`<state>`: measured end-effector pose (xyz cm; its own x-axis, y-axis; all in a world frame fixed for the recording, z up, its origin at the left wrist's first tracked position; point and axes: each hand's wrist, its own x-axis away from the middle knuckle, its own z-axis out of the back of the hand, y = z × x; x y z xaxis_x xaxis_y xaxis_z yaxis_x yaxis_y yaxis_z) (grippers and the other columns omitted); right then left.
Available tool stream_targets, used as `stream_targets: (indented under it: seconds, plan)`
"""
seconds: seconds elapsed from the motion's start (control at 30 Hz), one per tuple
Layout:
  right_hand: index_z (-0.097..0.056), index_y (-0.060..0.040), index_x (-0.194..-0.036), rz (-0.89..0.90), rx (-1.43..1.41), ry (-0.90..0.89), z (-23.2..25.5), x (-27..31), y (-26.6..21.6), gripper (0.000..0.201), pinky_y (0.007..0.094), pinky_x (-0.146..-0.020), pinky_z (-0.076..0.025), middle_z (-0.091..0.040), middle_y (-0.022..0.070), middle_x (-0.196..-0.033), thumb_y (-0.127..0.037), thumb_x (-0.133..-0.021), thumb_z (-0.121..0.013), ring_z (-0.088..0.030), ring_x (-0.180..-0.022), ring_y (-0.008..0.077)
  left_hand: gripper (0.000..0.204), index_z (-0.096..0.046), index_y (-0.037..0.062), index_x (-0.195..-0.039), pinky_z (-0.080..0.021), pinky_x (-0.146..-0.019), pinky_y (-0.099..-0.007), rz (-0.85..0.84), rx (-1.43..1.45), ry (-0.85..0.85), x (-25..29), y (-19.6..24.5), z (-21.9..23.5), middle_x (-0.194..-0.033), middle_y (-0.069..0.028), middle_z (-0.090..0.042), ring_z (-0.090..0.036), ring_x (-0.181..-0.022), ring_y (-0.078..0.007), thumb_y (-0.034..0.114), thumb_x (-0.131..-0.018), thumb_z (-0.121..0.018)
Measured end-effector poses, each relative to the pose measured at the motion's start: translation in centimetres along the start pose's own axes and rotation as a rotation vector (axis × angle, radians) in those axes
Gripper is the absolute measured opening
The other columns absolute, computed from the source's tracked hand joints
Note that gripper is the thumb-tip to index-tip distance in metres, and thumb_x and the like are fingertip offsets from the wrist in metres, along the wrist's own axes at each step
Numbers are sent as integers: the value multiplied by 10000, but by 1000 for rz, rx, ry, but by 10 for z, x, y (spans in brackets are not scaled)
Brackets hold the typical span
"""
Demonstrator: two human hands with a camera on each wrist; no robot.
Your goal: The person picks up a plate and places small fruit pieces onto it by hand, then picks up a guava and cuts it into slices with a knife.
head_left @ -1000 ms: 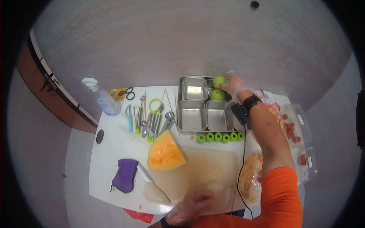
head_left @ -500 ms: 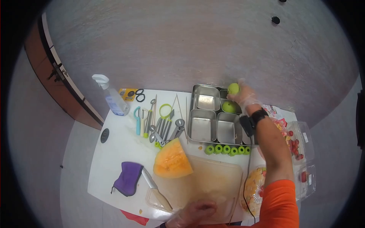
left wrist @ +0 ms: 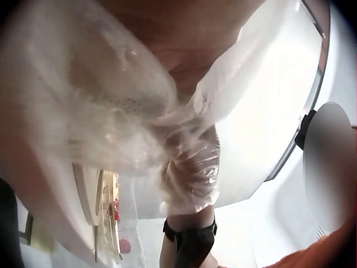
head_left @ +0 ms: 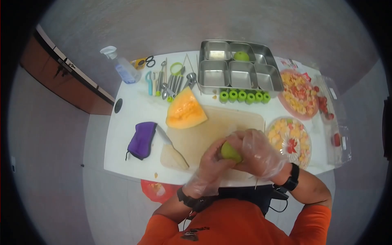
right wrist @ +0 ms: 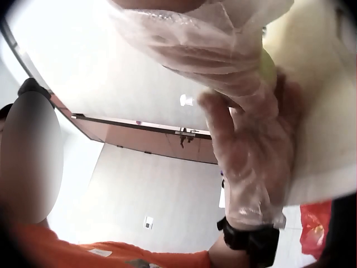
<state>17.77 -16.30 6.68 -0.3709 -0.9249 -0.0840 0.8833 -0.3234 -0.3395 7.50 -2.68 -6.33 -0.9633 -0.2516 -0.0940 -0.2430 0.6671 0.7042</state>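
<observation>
Both hands wear clear plastic gloves and meet over the front of the cutting board (head_left: pixel 192 141). A green apple (head_left: pixel 231 152) lies in the left hand (head_left: pixel 212 167), whose fingers and thumb curl round it. The right hand (head_left: pixel 259 155) grips the same apple from the other side, its fingertips partly hidden. In the right wrist view a sliver of the apple (right wrist: pixel 268 68) shows between the right hand (right wrist: pixel 223 50) and the left hand (right wrist: pixel 254 156). The left wrist view shows the gloved right hand (left wrist: pixel 192 167), with the apple out of sight.
A melon wedge (head_left: pixel 185 110) sits at the board's back left, a knife (head_left: pixel 175 153) and purple cloth (head_left: pixel 142 140) nearer the left. Behind stand a steel tray (head_left: pixel 241 88) holding another apple (head_left: pixel 241 56), and green-handled tools (head_left: pixel 175 81). Fruit platters (head_left: pixel 307 152) are on the right.
The right hand has come back from the steel tray to the board with one green apple. The left hand, earlier resting near the board's front edge, now holds it too. The head view has shifted.
</observation>
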Motion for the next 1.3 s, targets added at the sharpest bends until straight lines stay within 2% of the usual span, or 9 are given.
stream_targets:
  seconds: [0.27,0.33,0.47,0.53,0.8,0.97,1.17,1.23,1.3]
  plan:
    - [-563,-35,-1228,43,-261,698,-46,62,-19,591,427,-859,-518,-626,158,-1132,-120,-697,-809,-630,-958,318,805,-461,11,-1385,-419,-1074,-365,248,-25,-26,24,36,-15,-1324,-103,-555,-523,-1255,-225,95,-702,-879]
    - [-605,-12,-1171,-410,-516,774,-65,77,-6,467,404,-845,-538,-636,166,-1170,-84,-742,-775,-648,-970,315,819,-469,20,-1373,-414,-1084,-373,218,-41,41,35,47,-19,-1362,-118,-543,-520,-1270,-239,101,-677,-892]
    - [-627,-6,-1108,-384,-455,711,-88,59,-2,349,393,-795,-551,-652,162,-1093,-74,-782,-732,-654,-929,315,828,-468,22,-1372,-398,-1117,-417,171,-59,15,56,67,-18,-1399,-146,-526,-520,-1287,-285,146,-668,-886]
    - [-619,-31,-1103,119,-188,613,-97,31,-19,274,404,-810,-545,-650,165,-1052,-94,-841,-672,-656,-922,326,837,-468,17,-1371,-396,-1129,-448,73,-51,95,74,85,-9,-1403,-167,-519,-536,-1276,-332,136,-648,-874]
    - [-565,-66,-1237,-109,-155,-22,-104,-76,-106,524,452,-957,-472,-615,161,-1162,-434,-875,-653,-599,-1124,313,829,-480,10,-1349,-420,-1108,-438,-205,-198,381,138,156,21,-1355,-170,-541,-558,-1243,-334,124,-624,-865]
    - [-573,-55,-1202,-250,-80,-103,-149,-125,-93,382,455,-857,-539,-639,185,-1128,-261,-888,-643,-652,-1040,340,804,-487,24,-1344,-424,-1092,-395,-236,-254,477,155,165,25,-1342,-140,-552,-552,-1236,-275,115,-633,-853]
    - [-550,-26,-1236,-320,-296,-200,-86,-82,-94,388,458,-863,-527,-664,231,-1085,-149,-871,-589,-658,-993,368,766,-460,-25,-1358,-462,-1034,-376,-245,-290,391,142,157,30,-1320,-136,-557,-561,-1211,-263,93,-701,-836]
    - [-523,-26,-1309,177,-484,315,-95,-19,-69,458,428,-785,-538,-662,229,-1037,-98,-859,-561,-677,-868,345,761,-452,-31,-1367,-473,-1024,-381,-209,-330,349,133,154,30,-1332,-143,-550,-562,-1210,-268,67,-711,-827]
    - [-518,-37,-1354,-161,-813,95,-76,16,-64,503,361,-682,-534,-665,173,-1008,-43,-852,-541,-659,-750,255,758,-444,-36,-1376,-483,-1015,-386,-169,-367,309,121,147,26,-1344,-150,-543,-563,-1210,-274,42,-721,-818]
